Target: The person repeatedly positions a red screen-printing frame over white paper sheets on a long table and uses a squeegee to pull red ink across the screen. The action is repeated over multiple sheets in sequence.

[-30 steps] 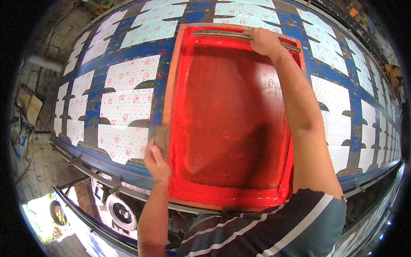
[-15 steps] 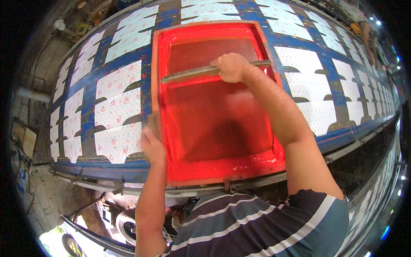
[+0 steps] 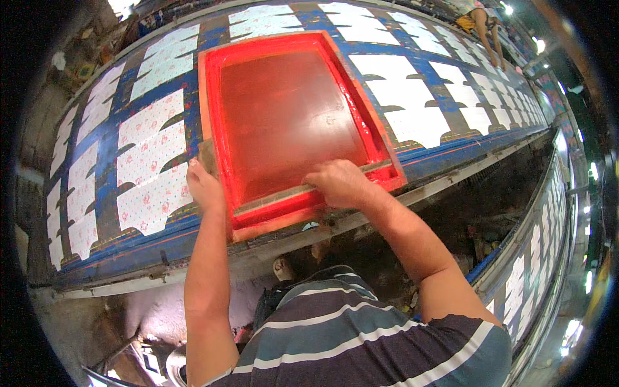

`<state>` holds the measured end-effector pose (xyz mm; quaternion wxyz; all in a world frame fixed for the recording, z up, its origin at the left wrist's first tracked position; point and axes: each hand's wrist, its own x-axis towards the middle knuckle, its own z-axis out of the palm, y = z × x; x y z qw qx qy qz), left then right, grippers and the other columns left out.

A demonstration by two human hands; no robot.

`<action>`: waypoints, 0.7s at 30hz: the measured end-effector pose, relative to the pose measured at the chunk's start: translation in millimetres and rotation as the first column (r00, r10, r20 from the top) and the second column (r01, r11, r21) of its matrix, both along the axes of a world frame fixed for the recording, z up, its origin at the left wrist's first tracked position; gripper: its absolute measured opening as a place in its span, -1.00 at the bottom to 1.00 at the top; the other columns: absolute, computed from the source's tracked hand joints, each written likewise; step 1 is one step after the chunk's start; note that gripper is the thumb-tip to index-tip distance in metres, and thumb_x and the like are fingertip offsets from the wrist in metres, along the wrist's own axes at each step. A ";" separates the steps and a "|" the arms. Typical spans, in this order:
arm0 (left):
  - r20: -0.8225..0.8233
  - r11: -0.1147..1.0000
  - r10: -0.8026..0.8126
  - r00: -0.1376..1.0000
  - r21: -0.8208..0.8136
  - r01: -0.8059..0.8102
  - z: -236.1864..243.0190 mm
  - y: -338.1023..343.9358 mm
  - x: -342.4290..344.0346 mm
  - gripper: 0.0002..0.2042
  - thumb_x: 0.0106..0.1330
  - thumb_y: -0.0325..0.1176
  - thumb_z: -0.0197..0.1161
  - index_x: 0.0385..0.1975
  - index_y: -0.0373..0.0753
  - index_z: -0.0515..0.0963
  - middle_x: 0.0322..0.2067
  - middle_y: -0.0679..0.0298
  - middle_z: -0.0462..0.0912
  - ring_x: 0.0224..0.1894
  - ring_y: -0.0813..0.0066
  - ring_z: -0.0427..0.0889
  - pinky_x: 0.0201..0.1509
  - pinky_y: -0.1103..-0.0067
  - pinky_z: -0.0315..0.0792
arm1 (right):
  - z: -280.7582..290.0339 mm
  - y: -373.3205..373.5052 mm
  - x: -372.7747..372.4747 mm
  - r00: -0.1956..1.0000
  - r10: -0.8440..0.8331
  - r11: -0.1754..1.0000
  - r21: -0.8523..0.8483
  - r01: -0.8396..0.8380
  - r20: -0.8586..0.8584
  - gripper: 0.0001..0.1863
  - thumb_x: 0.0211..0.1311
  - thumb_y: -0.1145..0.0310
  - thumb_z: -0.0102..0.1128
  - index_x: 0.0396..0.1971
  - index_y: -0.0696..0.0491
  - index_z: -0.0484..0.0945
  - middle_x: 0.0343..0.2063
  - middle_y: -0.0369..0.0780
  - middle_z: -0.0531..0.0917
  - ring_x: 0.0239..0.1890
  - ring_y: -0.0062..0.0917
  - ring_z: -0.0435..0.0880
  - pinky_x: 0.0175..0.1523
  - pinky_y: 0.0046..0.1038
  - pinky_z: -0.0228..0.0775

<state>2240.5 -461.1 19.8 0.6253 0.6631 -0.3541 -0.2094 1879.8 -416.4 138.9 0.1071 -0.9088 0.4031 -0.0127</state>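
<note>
A large screen-printing frame [image 3: 207,97] with red ink along its inner sides lies on the long table, its dark red mesh [image 3: 284,116] facing up. My right hand [image 3: 342,184] is closed round the top of a long squeegee [image 3: 271,200], which spans the frame near its close end. At the frame's left side, my left hand [image 3: 205,185] grips a small wooden handle [image 3: 206,155]; the fingers are partly hidden. Left of the frame lie white fabric pieces [image 3: 149,164] printed with pink figures and small dots. On its right are paler white pieces [image 3: 403,97].
Rows of cut fabric pieces cover the blue, ink-stained table [image 3: 258,248], which has a metal rail along its near edge. A second table with fabric pieces [image 3: 514,284] stands at the right. Another person's arm [image 3: 483,32] reaches over the far right end.
My right hand has drawn the squeegee from the far part of the mesh to the near end. My left hand stays at the frame's left side. The view has shifted and tilted.
</note>
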 end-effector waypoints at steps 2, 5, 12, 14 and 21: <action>-0.004 0.994 -0.023 1.000 0.102 0.024 6.0 0.5 -0.2 -0.39 0.77 0.06 0.07 0.29 -0.48 0.65 0.20 -0.19 0.77 0.33 -0.05 0.71 0.50 0.26 0.46 | -2.5 20.0 -2.9 0.998 -0.002 0.998 -0.065 0.006 0.065 -0.63 0.16 0.37 0.38 0.01 -0.08 0.83 -0.14 -0.15 0.81 0.04 -0.11 0.82 0.15 -0.04 0.66; 0.103 0.984 -0.024 0.994 0.176 0.006 16.2 4.1 -6.1 -0.45 0.67 0.00 0.28 0.27 -0.46 0.66 0.14 -0.11 0.82 0.24 0.01 0.78 0.42 0.27 0.54 | -8.4 41.8 -8.8 0.992 0.019 0.992 -0.129 -0.003 0.122 -0.65 0.26 0.11 0.48 -0.01 -0.08 0.85 -0.15 -0.12 0.80 0.04 -0.15 0.82 0.15 -0.06 0.66; 0.328 0.971 -0.051 0.943 0.238 -0.031 24.5 3.9 -12.1 -0.50 0.34 -0.19 0.65 0.17 -0.34 0.74 -0.02 0.01 0.89 0.02 0.11 0.87 0.22 0.27 0.65 | -26.0 63.2 -36.0 0.921 0.107 0.991 -0.110 -0.071 0.374 -0.45 0.41 -0.19 0.41 -0.01 0.04 0.81 -0.02 -0.04 0.81 0.12 -0.09 0.77 0.26 -0.02 0.58; 0.340 0.954 -0.016 0.940 0.287 -0.087 20.1 1.9 -9.8 -0.55 0.31 -0.18 0.67 0.08 -0.33 0.78 -0.10 0.04 0.91 -0.05 0.14 0.88 0.16 0.27 0.66 | -30.5 60.4 -61.0 0.879 0.140 0.990 -0.072 -0.121 0.456 -0.48 0.44 -0.15 0.40 -0.02 0.04 0.81 -0.01 -0.04 0.81 0.13 -0.11 0.77 0.27 -0.01 0.58; 0.283 0.904 0.101 0.954 0.375 -0.207 6.3 -9.4 3.7 -0.68 0.28 -0.24 0.68 -0.13 -0.33 0.82 -0.24 0.13 0.90 -0.22 0.28 0.83 -0.01 0.29 0.64 | -37.4 10.0 -180.1 0.737 -0.198 0.922 -0.132 0.364 0.646 -0.62 0.25 0.34 0.59 0.06 0.04 0.82 0.16 -0.03 0.79 0.26 -0.04 0.73 0.39 -0.02 0.58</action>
